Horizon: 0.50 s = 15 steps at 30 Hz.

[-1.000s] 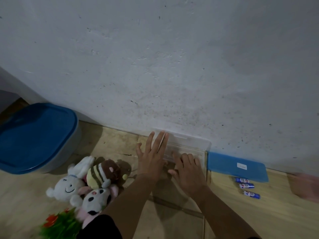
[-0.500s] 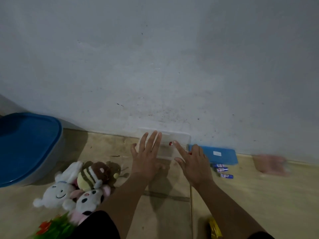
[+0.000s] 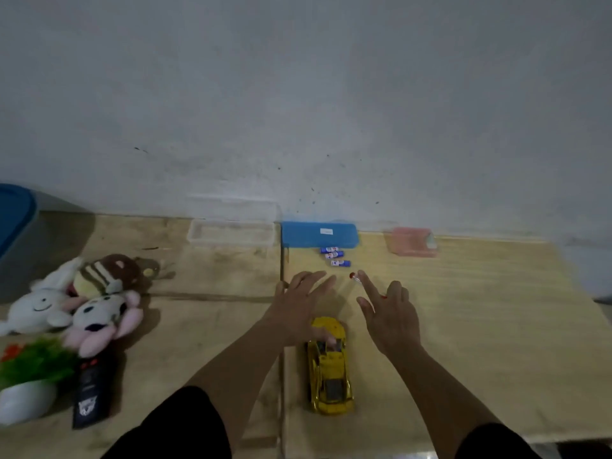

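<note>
My left hand point(image 3: 298, 303) hovers flat with straight fingers above the front of a yellow toy car point(image 3: 329, 369) on the wooden floor. My right hand point(image 3: 385, 309) is just right of the car, fingers spread, index finger pointing forward; it holds nothing. A clear plastic box point(image 3: 231, 232) stands against the wall ahead, apart from both hands. Its blue lid point(image 3: 319, 234) lies to its right, with three small blue batteries point(image 3: 332, 256) in front of the lid.
Plush toys point(image 3: 82, 299) lie in a heap at the left, with a small potted plant point(image 3: 29, 382) and a black remote point(image 3: 92, 392) nearer me. A blue-lidded bin point(image 3: 13, 226) is at far left. A pink box point(image 3: 412, 241) sits by the wall at right.
Both hands have left the clear box and pulled back toward me. The view has dropped and drawn back, bringing the yellow car, the remote and the pink box into sight.
</note>
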Tool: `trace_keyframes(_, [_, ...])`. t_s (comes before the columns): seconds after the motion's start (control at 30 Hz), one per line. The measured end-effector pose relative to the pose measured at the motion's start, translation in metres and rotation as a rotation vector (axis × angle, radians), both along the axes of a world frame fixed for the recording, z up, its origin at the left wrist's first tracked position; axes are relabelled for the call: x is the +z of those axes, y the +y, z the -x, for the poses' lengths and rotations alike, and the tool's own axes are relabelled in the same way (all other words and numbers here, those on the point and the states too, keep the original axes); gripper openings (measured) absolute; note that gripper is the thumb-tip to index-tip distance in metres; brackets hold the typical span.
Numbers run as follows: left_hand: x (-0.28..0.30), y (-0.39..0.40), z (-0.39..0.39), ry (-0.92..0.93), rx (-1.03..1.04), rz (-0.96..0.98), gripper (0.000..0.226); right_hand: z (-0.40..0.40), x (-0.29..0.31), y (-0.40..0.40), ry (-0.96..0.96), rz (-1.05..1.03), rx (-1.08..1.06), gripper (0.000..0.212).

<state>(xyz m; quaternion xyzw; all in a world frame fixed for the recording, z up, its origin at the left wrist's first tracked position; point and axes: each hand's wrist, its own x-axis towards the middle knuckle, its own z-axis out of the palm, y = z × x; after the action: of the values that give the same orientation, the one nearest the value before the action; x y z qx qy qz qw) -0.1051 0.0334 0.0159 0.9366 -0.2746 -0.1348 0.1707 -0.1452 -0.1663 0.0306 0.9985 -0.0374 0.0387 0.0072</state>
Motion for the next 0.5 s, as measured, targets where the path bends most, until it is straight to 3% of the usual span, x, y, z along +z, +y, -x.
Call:
trace_keyframes(0.23, [-0.015,-0.03,0.057,0.105,0.194,-0.039,0.108,0.046,-0.044,-0.03,0.141,-0.113,0.051,0.052])
trace_keyframes(0.43, [-0.007,-0.053,0.076,0.239,0.342,-0.303,0.11,0.063,-0.06,-0.029,0.148,-0.17,0.098,0.053])
trace_keyframes(0.5, [-0.008,-0.06,0.08,0.294,0.39,-0.29,0.108,0.063,-0.062,-0.03,0.15,-0.175,0.103,0.052])
